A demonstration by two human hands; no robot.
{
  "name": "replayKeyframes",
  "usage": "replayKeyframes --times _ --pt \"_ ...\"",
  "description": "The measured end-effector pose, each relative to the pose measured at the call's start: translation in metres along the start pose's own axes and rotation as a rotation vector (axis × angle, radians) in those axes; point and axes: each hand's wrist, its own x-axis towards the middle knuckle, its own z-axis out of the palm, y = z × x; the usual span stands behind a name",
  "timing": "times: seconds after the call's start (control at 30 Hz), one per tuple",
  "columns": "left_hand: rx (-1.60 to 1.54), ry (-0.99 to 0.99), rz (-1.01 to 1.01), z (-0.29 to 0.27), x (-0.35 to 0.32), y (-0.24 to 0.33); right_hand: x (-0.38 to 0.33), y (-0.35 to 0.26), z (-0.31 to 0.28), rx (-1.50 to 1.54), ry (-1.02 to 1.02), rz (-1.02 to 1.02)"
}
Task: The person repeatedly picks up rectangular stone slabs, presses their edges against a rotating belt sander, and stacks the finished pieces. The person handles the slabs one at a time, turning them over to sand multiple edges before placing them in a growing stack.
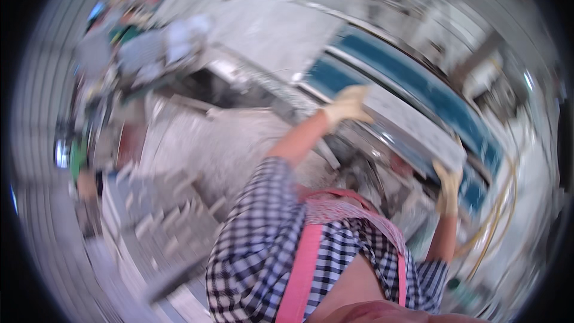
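A long, pale grey-white slab [412, 121] lies slantwise in front of me, over the blue surface of a long bench or machine bed [412, 66]. My left hand [348, 106], in a cream glove, grips the slab's left end with thumb and fingers spread around it. Around the near corner of the right end closes my right hand [448, 182], gloved the same way; some of its fingers go behind the slab. Blur hides whether the slab rests on the bed or is lifted off it. Both arms are stretched forward.
Left of the blue bed is a wide whitish tabletop [272, 33]. Stacked grey blocks or strips [173, 221] stand at lower left, near a pale dusty surface [233, 143]. Yellow hoses [496, 221] hang at right. Cluttered items [161, 48] fill the far left.
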Motion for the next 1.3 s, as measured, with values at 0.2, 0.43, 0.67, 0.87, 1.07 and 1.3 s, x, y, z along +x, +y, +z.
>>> replayKeyframes --times 0.2,0.43,0.67,0.87,1.07,1.3 --pt "-0.029 -0.018 -0.024 0.006 0.016 0.012 -0.028 0.06 -0.018 0.03 0.155 0.256" --pt "-0.172 -0.107 -0.022 -0.011 0.023 0.021 -0.001 0.004 -0.026 0.237 0.093 0.373" --pt "-0.682 -0.242 -0.209 -0.022 -0.071 0.021 -0.023 -0.131 -0.029 0.315 -0.236 0.464" --pt "-1.016 0.364 -0.553 0.025 -0.348 0.058 -0.053 -0.184 0.054 0.288 -0.79 0.533" --pt "-1.098 1.017 -0.938 0.111 -0.554 0.156 -0.132 -0.239 0.169 0.117 -1.303 0.442" --pt "-1.185 1.65 -0.91 0.249 -0.732 0.247 -0.326 -0.325 0.295 0.117 -1.893 0.083"
